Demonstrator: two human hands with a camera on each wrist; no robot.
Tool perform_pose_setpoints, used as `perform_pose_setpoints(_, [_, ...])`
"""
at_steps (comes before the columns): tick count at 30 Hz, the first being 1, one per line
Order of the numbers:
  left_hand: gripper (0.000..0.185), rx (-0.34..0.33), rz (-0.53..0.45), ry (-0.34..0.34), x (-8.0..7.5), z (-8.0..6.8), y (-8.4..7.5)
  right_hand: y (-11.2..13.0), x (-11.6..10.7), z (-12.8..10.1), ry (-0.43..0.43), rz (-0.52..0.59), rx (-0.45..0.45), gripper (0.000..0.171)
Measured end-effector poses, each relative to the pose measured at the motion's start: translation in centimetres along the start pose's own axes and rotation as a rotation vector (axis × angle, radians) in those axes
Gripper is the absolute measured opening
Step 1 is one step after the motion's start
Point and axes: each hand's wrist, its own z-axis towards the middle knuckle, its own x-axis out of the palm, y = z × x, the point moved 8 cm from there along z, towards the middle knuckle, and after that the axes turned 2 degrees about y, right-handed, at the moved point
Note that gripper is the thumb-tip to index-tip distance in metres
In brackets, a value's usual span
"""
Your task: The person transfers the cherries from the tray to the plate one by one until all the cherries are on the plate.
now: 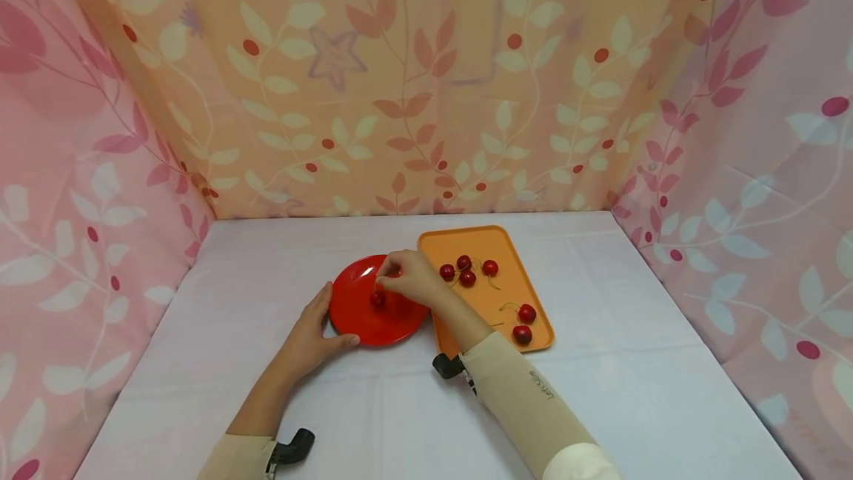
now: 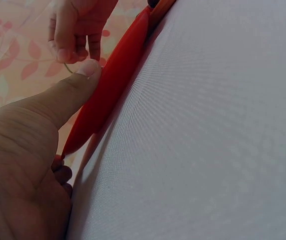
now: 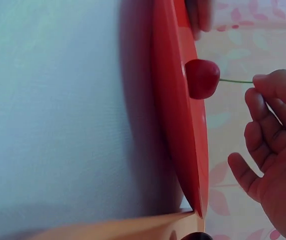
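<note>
Cherry (image 1: 378, 299) on the red plate (image 1: 353, 317), stem pinched at its tip by the right hand (image 1: 409, 278), fruit touching the plate's surface in the right wrist view (image 3: 202, 78). Stem (image 3: 235, 81) held between fingertips (image 3: 265, 82) there, remaining fingers loosely curled and apart from the fruit. Left hand (image 1: 309, 335) set against the plate's near-left rim, thumb (image 2: 67, 92) pressed along the edge and other fingers tucked under or beside it, so gripping the red plate (image 2: 110, 85) at its rim. Plate resting on the white tablecloth (image 1: 600, 391), its right edge touching or just overlapping the orange tray (image 1: 533, 295). On that tray, six more cherries: four in a cluster (image 1: 466, 272) near the far end, two (image 1: 524, 323) near the front right corner, well apart from the cluster. Beige sleeves (image 1: 520, 398) on both forearms, a black wrist mount (image 1: 448, 366) under the right one. Around the table, cloth walls with a leaf pattern (image 1: 400, 95), pink at the sides, orange at the back.
</note>
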Motion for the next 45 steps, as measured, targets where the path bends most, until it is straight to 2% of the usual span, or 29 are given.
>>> perform_pose_setpoints(10, [0.12, -0.012, 0.002, 0.006, 0.1, 0.0, 0.1, -0.3, -0.4, -0.3, 0.02, -0.148, 0.027, 0.005])
perform_pose_setpoints(15, [0.122, -0.02, 0.004, 0.015, 0.1, 0.1, 0.2, -0.4, -1.2, -0.8, 0.031, -0.151, 0.034, 0.006])
perform_pose_setpoints(23, [0.122, -0.035, -0.008, 0.015, 0.0, 0.0, 0.2, 0.6, -3.4, -1.9, 0.033, -0.134, -0.018, 0.012])
perform_pose_setpoints(34, [0.123, -0.03, -0.01, -0.001, -0.2, 0.1, 0.2, 1.4, -7.0, -4.8, -0.015, -0.181, -0.064, 0.013])
perform_pose_setpoints(45, [0.122, -0.002, -0.04, -0.011, 0.0, 0.1, 0.3, 1.3, -10.2, -8.5, -0.071, -0.259, -0.157, 0.009])
